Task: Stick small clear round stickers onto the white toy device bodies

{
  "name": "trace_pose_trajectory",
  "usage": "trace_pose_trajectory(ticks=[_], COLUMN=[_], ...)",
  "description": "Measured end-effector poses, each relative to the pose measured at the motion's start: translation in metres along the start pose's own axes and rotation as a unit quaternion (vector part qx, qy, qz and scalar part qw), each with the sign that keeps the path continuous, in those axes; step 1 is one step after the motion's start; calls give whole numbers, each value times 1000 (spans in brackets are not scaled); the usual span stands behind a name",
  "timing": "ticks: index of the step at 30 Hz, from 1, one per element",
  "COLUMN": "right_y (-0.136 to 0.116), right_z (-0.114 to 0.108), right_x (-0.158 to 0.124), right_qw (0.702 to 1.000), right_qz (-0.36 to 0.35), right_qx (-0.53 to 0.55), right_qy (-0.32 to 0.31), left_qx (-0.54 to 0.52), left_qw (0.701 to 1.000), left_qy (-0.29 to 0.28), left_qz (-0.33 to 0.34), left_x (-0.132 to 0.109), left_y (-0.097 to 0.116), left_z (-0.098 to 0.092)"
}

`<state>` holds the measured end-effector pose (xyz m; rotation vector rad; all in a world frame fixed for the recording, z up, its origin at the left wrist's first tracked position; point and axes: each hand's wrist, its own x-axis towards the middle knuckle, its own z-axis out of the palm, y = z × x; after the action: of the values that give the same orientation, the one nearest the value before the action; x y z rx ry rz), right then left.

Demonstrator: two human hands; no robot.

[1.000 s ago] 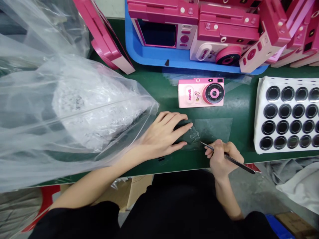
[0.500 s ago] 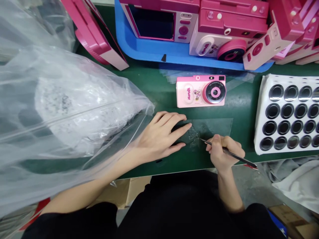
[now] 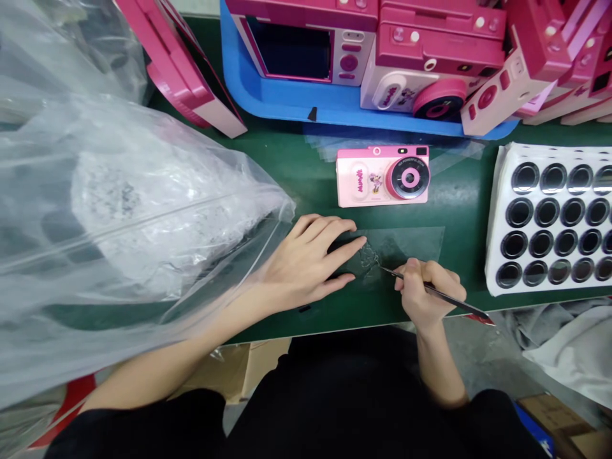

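Observation:
My left hand (image 3: 310,264) lies flat with its fingers apart, the index fingertip on the left part of a clear plastic sheet (image 3: 421,239). In my right hand (image 3: 429,293) a thin dark tool like a craft knife or tweezers (image 3: 454,301) is held like a pen. Its fine tip touches or nearly touches the sheet, close to some wrinkled clear film (image 3: 369,256) whose exact kind I cannot make out. Just beyond the sheet a pink toy camera (image 3: 358,188) lies lens up on the green table (image 3: 268,137).
Several pink cameras fill a blue tray (image 3: 268,102) at the back. Another pink camera (image 3: 191,76) stands left of it. A large clear plastic bag (image 3: 157,210) of white material covers the left side, partly over my forearm. A sheet of round black lens discs (image 3: 497,255) lies at right.
The view shifts very slightly. Both hands, the tool and the clear sheet keep almost the same places.

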<state>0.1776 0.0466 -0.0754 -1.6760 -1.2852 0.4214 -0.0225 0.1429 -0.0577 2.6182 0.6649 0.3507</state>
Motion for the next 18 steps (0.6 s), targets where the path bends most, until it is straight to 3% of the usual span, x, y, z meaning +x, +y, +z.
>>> trace_pose_trajectory(ticks=[18], right_y=[-2], right_z=[-1], right_x=[-12], right_qw=[1000], right_qz=[-18], right_qx=[17], right_qy=[1], left_qx=[21], left_qw=[1000], left_qy=[10], left_qz=[5], left_x=[0], left_y=[0], left_z=[0])
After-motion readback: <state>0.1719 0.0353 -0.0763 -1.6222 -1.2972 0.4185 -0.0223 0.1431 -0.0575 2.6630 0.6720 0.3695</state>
